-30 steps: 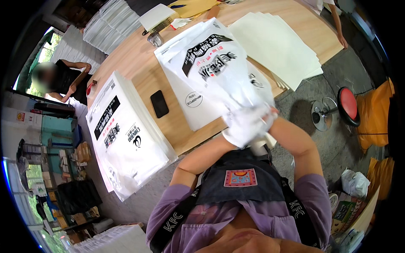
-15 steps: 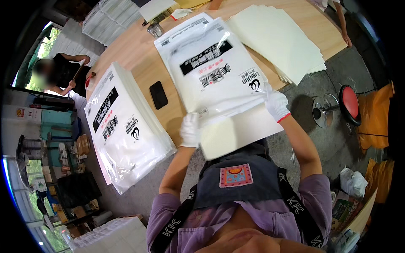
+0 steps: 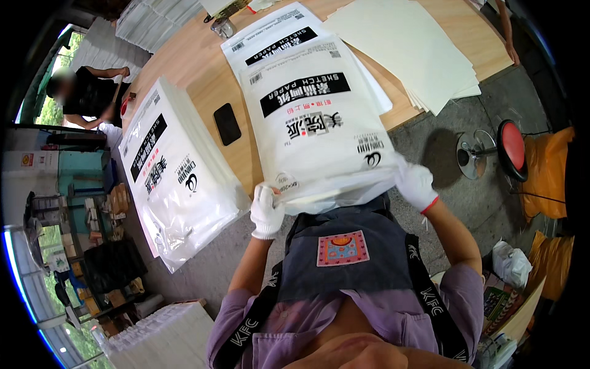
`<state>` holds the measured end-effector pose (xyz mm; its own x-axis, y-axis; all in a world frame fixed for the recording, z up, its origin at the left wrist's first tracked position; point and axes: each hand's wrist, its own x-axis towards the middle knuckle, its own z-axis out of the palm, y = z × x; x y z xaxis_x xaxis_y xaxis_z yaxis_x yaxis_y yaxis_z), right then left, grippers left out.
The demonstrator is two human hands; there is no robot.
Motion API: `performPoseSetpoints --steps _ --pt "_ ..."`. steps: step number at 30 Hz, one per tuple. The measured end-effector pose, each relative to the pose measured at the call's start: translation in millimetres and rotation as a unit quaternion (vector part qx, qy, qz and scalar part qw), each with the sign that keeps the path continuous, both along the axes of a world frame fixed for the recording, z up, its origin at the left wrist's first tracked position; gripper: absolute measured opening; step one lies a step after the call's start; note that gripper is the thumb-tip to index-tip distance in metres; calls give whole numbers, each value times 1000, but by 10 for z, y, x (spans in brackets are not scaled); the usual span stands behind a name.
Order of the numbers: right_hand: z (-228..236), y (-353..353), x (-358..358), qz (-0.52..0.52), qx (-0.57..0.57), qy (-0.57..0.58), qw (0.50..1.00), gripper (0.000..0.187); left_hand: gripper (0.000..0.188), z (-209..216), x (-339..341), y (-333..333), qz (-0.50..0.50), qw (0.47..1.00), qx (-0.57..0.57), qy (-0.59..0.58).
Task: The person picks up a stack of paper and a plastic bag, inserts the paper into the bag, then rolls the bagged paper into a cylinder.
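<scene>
A clear plastic bag of drawing paper (image 3: 329,147), printed in black and red, lies across the near edge of the table in front of me. My left hand (image 3: 268,212), in a white knit glove, pinches the near left corner of its mouth. At the near right corner, my gloved right hand (image 3: 418,186) grips the bag's edge. Between my hands the loose plastic hangs slack against my apron, and the paper lies inside. Beneath and beyond it, another printed bag (image 3: 270,37) shows its far part.
On the left is a pile of filled paper bags (image 3: 175,178), overhanging the table edge. A black phone (image 3: 227,124) lies between the stacks. Fanned cream sheets (image 3: 399,49) cover the far right. A red stool (image 3: 511,149) stands right; another person (image 3: 95,98) is at far left.
The bag has been drawn toward me over the sheets that stuck out of it, covering them. Both hands have moved nearer to me, uncovering more of the bag beneath.
</scene>
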<state>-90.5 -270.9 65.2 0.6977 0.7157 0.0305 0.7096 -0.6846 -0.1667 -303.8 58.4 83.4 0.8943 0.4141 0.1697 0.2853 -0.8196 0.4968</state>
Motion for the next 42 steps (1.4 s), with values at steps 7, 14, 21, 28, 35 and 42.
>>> performPoseSetpoints --steps 7,14,21,28,35,42 --pt "387 -234 38 -63 28 323 944 43 33 -616 -980 -69 17 946 -324 22" --pt "-1104 263 449 -213 362 699 579 38 27 -350 -25 167 80 931 -357 7" --pt "-708 1950 -156 50 284 792 538 42 38 1293 -537 335 182 850 -286 -402" --pt "281 3968 -629 148 284 810 492 41 38 1769 -1566 1658 293 722 -209 -591" --pt "279 3828 -891 145 170 447 866 69 30 -254 -2614 2589 512 714 -237 -414" --pt "-825 2124 -73 110 202 304 925 44 41 -613 -2307 2198 529 629 -323 -470"
